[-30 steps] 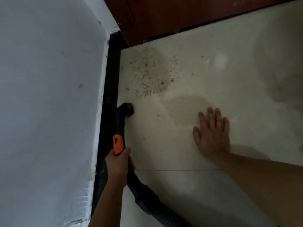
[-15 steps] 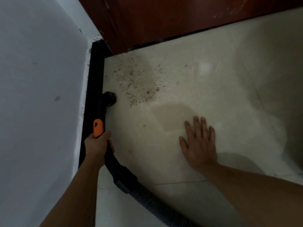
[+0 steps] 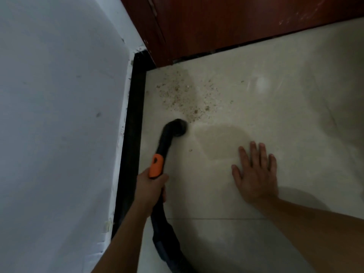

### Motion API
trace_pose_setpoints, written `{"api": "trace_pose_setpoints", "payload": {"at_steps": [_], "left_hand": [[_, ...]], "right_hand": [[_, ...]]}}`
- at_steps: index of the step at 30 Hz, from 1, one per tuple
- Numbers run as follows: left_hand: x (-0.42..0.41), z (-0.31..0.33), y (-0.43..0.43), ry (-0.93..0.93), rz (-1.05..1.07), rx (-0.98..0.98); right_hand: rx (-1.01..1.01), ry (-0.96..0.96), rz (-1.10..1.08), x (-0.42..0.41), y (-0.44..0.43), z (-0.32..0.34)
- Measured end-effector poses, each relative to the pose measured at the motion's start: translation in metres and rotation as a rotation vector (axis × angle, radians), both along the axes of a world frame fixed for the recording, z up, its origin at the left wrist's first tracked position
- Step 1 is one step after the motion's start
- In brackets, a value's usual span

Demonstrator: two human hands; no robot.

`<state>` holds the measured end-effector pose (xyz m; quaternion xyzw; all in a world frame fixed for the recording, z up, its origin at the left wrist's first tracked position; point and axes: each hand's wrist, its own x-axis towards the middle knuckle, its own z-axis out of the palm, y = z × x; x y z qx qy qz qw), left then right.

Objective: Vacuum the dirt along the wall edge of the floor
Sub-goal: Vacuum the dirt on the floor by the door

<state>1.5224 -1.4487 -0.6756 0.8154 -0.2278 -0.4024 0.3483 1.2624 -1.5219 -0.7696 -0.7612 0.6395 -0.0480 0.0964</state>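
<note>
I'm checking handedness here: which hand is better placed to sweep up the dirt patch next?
Left. The left hand grips the vacuum nozzle, whose mouth sits at the dirt patch edge. The right hand lies flat on the floor, empty.

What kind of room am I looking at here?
Likely an indoor corner of a home by a doorway: pale floor tiles, a white wall with black skirting, and a reddish wooden door. Which room, I cannot tell.
</note>
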Motion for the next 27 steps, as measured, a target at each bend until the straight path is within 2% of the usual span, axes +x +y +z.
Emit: {"api": "trace_pose_setpoints", "payload": {"at_steps": [2, 7, 12, 16, 21, 24, 27], "left_hand": [[-0.012, -0.004, -0.007, -0.027, -0.058, -0.008], [-0.009, -0.013, -0.037, -0.077, 0.082, -0.061], [-0.04, -0.008, -0.054, -0.027, -0.161, -0.006], [-0.042, -0.004, -0.047, -0.11, -0.088, -0.02], [-0.059, 0.007, -0.025, -0.086, -0.257, 0.075], [-0.072, 0.011, -0.006, -0.126, -0.297, 0.094], [-0.085, 0.014, 0.005, -0.174, -0.345, 0.104]], "right_hand": [[-0.004, 0.007, -0.002, 0.0, 0.0, -0.001], [-0.021, 0.012, -0.001, -0.001, -0.001, -0.007], [0.003, 0.024, 0.005, -0.002, 0.0, -0.005], [0.002, 0.011, 0.0, -0.001, -0.001, -0.004], [0.018, 0.015, 0.008, -0.002, 0.001, -0.002], [0.093, 0.035, 0.019, -0.002, -0.001, -0.001], [0.121, -0.027, 0.099, -0.015, -0.004, 0.003]]}}
